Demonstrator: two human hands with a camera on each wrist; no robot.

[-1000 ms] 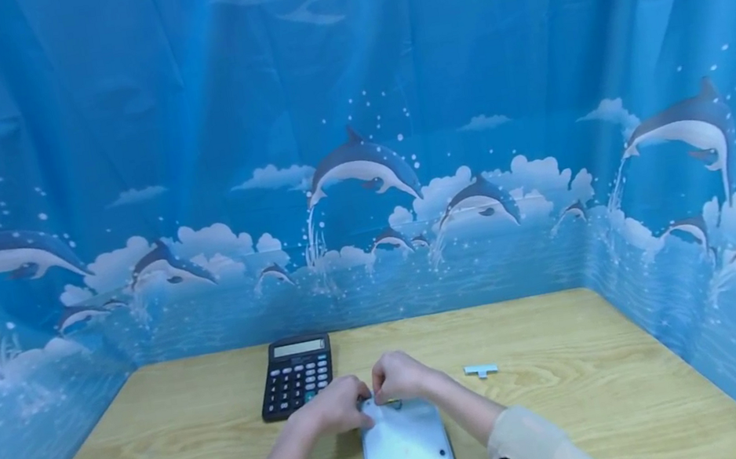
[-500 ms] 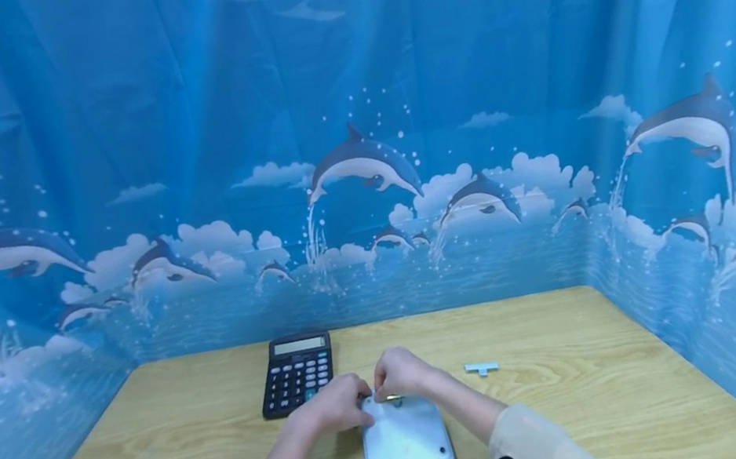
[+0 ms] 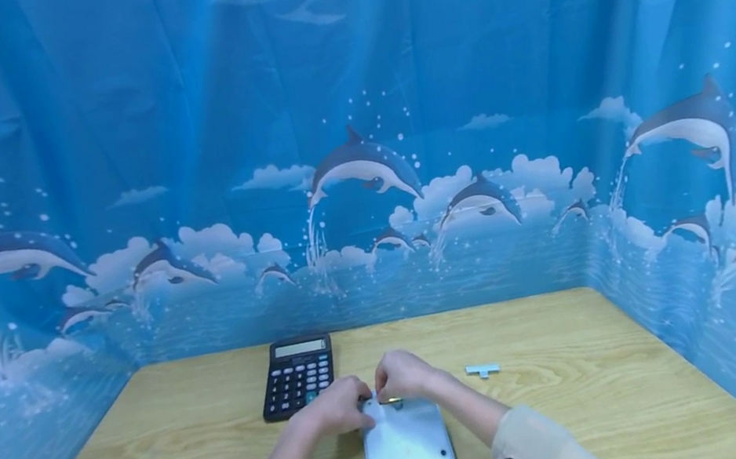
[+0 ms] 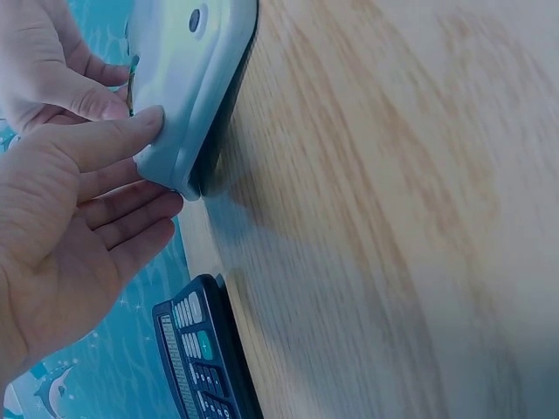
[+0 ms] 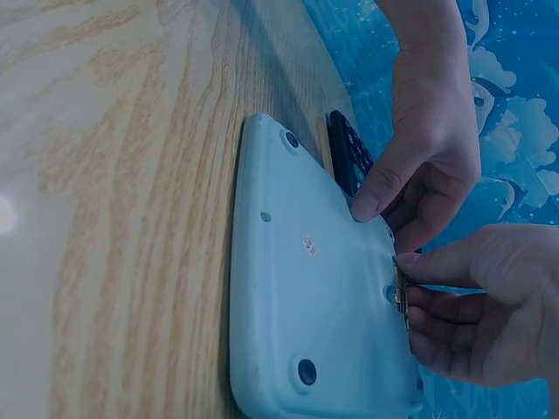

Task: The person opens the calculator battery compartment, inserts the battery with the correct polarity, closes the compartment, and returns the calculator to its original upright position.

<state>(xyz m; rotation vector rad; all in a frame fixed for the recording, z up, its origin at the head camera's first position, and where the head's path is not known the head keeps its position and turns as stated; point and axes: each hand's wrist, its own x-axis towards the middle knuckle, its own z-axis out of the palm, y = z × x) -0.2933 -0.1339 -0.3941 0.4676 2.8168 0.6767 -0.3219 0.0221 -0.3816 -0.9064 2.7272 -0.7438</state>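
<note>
A pale white-blue flat device [image 3: 407, 442] with rounded corners and dark round feet lies underside up on the table. My left hand [image 3: 339, 406] grips its far left corner, thumb on top and fingers underneath, as the left wrist view shows. At the far edge is an opening holding a thin gold-and-dark battery [image 5: 400, 292]. My right hand [image 3: 402, 375] pinches the battery there between thumb and fingers. Part of the battery and the opening is hidden behind the fingers. A light-blue T-shaped cover piece [image 3: 482, 369] lies on the table, right of my right hand.
A black desk calculator [image 3: 297, 379] lies face up just behind and left of my left hand. The wooden table [image 3: 580, 404] ends at a blue dolphin-print curtain [image 3: 376, 284] at the back and sides.
Both hands stay almost in place over the device. The right fingers shift very slightly at the opening; the device stays where it was.
</note>
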